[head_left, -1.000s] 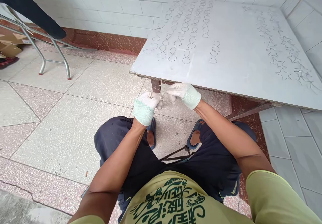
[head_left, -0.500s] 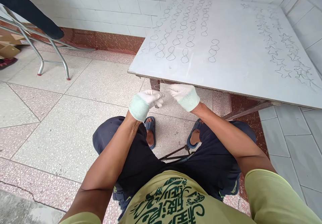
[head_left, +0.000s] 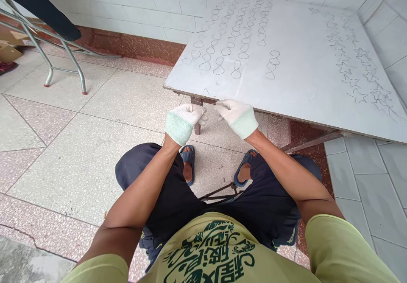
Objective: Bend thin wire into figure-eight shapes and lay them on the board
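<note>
1. Left hand (head_left: 185, 119), white knit glove: fingers curled in, pinching one end of a thin wire piece (head_left: 206, 95).
2. Right hand (head_left: 235, 115), same glove type: fingers also curled narrow, tips on the other end of the wire. Both hands hold the same piece, fingertips nearly meeting.
3. The wire sits between and just above the fingertips, with a small bent hump rising over them. It's very thin, so the exact shape can't be read.
4. Hands are held in the air above the person's knees, just in front of the near edge of the tabletop (head_left: 299, 88), not resting on it.
5. Ahead of the hands, on the tabletop: rows of figure-eight wire loops (head_left: 237, 41) laid flat in columns. Nearest ones lie just beyond the left hand's side; a lone pair (head_left: 272, 64) lies ahead of the right hand.
6. Far right of the right hand, on the same tabletop: a scattered batch of star-shaped wire pieces (head_left: 358, 62), well apart from the loops.
7. Below the hands: dark shorts, blue sandals (head_left: 190, 158) on the tiled floor (head_left: 79, 147), and a dark metal rod frame (head_left: 222, 191) between the feet.
8. Far left of the left hand: metal folding legs (head_left: 63, 58) on the floor, with a dark sleeve or trouser leg of another person (head_left: 41, 11) above them, plus cardboard (head_left: 8, 51) at the frame edge.
9. White tiled wall (head_left: 152, 3) behind the tabletop.
</note>
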{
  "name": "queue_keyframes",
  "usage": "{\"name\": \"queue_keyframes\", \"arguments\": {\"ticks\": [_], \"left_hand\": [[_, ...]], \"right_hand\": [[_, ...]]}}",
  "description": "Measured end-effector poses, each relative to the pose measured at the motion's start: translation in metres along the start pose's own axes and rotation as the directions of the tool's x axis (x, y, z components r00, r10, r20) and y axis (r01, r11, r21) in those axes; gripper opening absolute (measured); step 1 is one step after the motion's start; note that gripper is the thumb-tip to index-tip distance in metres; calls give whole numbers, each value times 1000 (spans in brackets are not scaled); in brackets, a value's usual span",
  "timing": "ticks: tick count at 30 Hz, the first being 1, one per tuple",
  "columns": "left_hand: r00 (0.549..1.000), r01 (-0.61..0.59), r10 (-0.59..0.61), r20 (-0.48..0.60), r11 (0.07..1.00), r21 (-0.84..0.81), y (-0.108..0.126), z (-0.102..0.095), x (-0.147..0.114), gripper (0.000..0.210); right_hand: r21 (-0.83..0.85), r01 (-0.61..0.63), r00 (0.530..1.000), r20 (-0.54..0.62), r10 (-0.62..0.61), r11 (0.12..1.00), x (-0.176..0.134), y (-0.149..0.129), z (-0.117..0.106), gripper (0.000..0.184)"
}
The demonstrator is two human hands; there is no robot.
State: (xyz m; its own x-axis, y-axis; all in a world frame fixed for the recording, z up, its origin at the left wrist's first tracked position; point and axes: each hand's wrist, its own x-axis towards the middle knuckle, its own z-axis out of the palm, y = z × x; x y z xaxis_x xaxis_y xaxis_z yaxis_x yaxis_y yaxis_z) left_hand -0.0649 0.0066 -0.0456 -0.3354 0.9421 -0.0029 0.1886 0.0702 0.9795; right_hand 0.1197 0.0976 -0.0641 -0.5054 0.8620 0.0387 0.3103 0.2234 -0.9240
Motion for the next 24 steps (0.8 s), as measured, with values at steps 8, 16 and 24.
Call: {"name": "queue_keyframes", "arguments": {"ticks": [8, 16, 24], "left_hand": [[993, -45, 50, -111, 998, 49, 7, 0, -7, 18], [1000, -2, 2, 0, 998, -55, 5, 6, -6, 18], [993, 97, -85, 79, 984, -150, 1, 11, -11, 30]], "right_hand": [[226, -153, 981, -79, 175, 962, 0, -9, -15, 60], [87, -5, 999, -45, 9, 996, -12, -23, 0, 23], [-448, 206, 970, -25, -243, 870, -10, -12, -14, 57]]}}
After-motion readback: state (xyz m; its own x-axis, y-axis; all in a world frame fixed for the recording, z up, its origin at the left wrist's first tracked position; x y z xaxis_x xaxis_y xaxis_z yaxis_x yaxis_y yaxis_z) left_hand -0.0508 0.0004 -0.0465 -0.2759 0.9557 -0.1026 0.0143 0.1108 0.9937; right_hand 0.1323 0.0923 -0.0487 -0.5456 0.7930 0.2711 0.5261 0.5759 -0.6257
